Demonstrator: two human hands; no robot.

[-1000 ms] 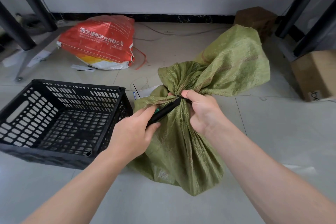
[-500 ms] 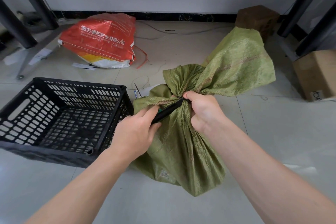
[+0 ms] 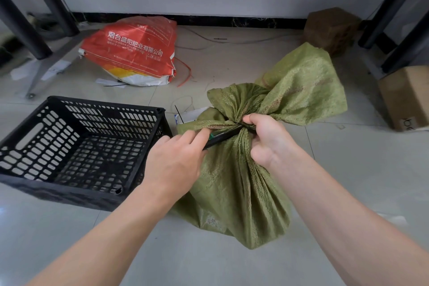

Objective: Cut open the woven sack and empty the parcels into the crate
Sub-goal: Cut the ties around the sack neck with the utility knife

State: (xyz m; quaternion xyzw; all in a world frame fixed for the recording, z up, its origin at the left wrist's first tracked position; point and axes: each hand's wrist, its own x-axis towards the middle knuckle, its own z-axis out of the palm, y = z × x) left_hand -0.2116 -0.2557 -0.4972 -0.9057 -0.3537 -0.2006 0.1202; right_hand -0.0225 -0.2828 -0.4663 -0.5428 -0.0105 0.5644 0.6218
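The green woven sack (image 3: 236, 169) is being cut at its tied neck. The neck is pinched tight by the right hand (image 3: 267, 139), with the fingers curled shut around the bunched cloth. A dark cutter (image 3: 222, 135) with a bit of green on it is held in the left hand (image 3: 176, 160), whose fingers are closed on the handle. The tip is pushed in at the neck, just beside the right hand's thumb. The blade itself cannot be seen.

To do this step well, the neck should be kept pulled tight so the cloth does not slip. The cutter should be moved slowly and kept away from the right thumb, which looks very close to the tip. Only the tie or the top cloth should be cut, so the parcels inside are not hurt. No parcels can be seen yet.

The sack stands on the floor (image 3: 348, 169) under both hands, with its loose top flopped over beyond the right hand. The black crate (image 3: 76, 188) sits just to the left of the left hand, close beside the sack, and looks empty.
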